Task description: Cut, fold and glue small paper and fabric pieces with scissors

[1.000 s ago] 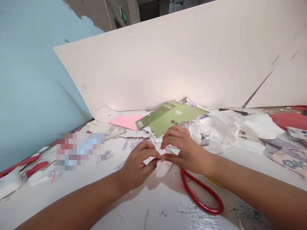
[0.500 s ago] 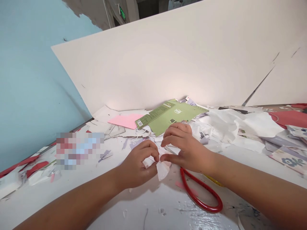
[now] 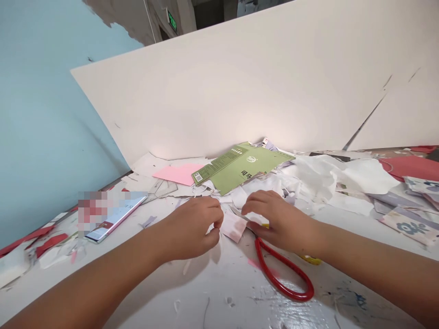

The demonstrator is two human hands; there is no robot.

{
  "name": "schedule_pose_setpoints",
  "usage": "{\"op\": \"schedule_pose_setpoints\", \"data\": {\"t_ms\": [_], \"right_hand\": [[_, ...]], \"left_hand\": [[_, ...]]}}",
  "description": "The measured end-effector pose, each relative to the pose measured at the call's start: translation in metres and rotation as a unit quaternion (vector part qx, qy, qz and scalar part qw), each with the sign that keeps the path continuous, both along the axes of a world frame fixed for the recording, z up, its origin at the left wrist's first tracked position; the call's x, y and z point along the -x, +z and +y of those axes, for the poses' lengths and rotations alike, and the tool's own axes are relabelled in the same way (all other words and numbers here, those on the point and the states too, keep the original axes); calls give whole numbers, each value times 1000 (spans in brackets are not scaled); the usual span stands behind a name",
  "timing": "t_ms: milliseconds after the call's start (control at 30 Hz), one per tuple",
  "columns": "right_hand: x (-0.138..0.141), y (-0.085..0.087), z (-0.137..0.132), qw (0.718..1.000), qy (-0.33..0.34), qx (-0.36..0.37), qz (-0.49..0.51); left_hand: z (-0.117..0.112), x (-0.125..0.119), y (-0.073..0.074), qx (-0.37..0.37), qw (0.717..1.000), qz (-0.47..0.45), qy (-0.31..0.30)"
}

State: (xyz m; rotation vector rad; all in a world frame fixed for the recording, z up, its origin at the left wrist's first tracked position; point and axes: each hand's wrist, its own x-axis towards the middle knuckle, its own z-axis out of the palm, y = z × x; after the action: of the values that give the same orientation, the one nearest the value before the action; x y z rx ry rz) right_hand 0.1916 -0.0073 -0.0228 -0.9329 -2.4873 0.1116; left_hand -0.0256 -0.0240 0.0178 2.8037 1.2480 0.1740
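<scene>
My left hand (image 3: pixel 192 228) is curled over the tabletop, its thumb and forefinger drawn together; I cannot make out what, if anything, is between them. Just to its right lies a small pale pink piece of paper (image 3: pixel 234 226). My right hand (image 3: pixel 276 221) is open, with fingers bent and apart. It is over a pair of scissors with red handles (image 3: pixel 286 285), partly covering their blades and pivot. A yellow object (image 3: pixel 310 260) shows in part under my right wrist.
A green printed cardboard sheet (image 3: pixel 252 167) and a pink sheet (image 3: pixel 178 173) lie against the white board (image 3: pixel 219 100). Crumpled white paper (image 3: pixel 363 176) and red paper (image 3: pixel 411 169) are at right. A phone (image 3: pixel 118 217) lies at left among scraps.
My hands have drawn apart. The small white piece that was between my fingertips no longer shows there. The pale pink paper and the scissors' pivot are now more exposed.
</scene>
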Motion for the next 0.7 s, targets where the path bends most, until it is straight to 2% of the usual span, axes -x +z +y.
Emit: {"op": "schedule_pose_setpoints", "data": {"t_ms": [167,367,533,700], "right_hand": [[-22,-18,-16,998,-26,48,-34],[-36,-36,-14,997,-50,56,16],[-37,-40,-12,997,-45,60,35],[-38,-40,-12,996,-46,61,46]], "left_hand": [[12,-13,8,38,995,86,26],[35,-31,4,114,982,141,58],[48,-40,7,135,972,180,62],[51,-46,16,146,963,221,52]]}}
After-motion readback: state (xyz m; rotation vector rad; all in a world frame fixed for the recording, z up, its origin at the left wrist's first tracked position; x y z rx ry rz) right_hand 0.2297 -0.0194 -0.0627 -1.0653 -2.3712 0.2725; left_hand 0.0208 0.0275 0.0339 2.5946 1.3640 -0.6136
